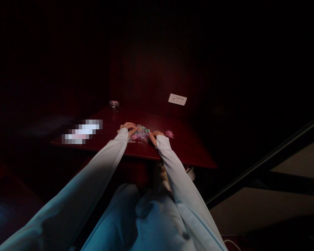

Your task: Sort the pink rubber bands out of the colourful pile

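Note:
On the dark red table lies a loose pile of small, thin, coloured bands [141,135], in pink, purple, green and yellow; they look like elastic hair ties. My left hand [127,127] rests at the pile's left side, fingers stretched towards it and thumb apart. At the right side is my right hand [156,135], its thumb reaching to the pile's edge and its other fingers slightly bent. No band is plainly gripped in either hand, though the fingertips are small and dim. A smaller heap of pink bands [169,134] lies just right of my right hand.
A clear lidded jar [114,105] stands at the table's back left. A bright pixelated patch [81,131] covers something at the left edge. The table [188,148] meets a dark wall with a white socket plate [177,99]. My legs are below the front edge.

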`<state>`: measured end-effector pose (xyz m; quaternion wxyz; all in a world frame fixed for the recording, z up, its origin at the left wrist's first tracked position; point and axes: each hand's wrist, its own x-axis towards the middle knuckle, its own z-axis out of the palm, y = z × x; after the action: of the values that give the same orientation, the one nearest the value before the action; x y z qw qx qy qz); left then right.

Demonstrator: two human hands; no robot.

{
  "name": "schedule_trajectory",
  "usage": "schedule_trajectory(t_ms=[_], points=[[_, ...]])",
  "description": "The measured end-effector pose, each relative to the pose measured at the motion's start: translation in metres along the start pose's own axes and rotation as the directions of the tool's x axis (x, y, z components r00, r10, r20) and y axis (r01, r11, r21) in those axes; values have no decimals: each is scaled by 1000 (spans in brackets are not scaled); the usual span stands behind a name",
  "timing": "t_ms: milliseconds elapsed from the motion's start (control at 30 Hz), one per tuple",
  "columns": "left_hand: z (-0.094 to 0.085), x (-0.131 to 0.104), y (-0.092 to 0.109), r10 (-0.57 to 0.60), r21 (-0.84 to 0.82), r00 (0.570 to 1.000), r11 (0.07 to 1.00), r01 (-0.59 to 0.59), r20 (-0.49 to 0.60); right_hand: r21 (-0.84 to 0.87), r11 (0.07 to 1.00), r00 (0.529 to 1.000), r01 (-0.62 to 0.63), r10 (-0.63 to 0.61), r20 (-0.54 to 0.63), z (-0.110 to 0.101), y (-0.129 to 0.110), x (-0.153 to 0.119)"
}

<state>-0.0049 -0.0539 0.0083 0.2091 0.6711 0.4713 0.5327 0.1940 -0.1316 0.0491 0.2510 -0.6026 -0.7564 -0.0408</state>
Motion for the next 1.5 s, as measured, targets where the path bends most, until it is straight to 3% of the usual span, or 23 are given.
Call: schedule_trajectory(t_ms=[300, 567, 867, 1200, 1500], points=[[-5, 2, 3, 14, 28, 998, 999, -16, 67, -22, 999, 998, -50, 49, -46, -4, -6, -3], [3, 4, -3, -5, 12, 998, 1000, 6, -58, 27, 1000, 1000, 14, -15, 3, -1, -9, -3], [3, 13, -3, -76, -116, 996, 991, 71, -36, 85, 993, 997, 76, -78, 27, 12, -16, 2], [0, 12, -1, -87, -91, 996, 992, 87, 0, 30, 997, 997, 74, -73, -32, 4, -22, -2], [1, 9, -1, -108, -103, 994, 989, 105, -21, 6, 993, 993, 122, -122, 3, 18, -24, 5]])
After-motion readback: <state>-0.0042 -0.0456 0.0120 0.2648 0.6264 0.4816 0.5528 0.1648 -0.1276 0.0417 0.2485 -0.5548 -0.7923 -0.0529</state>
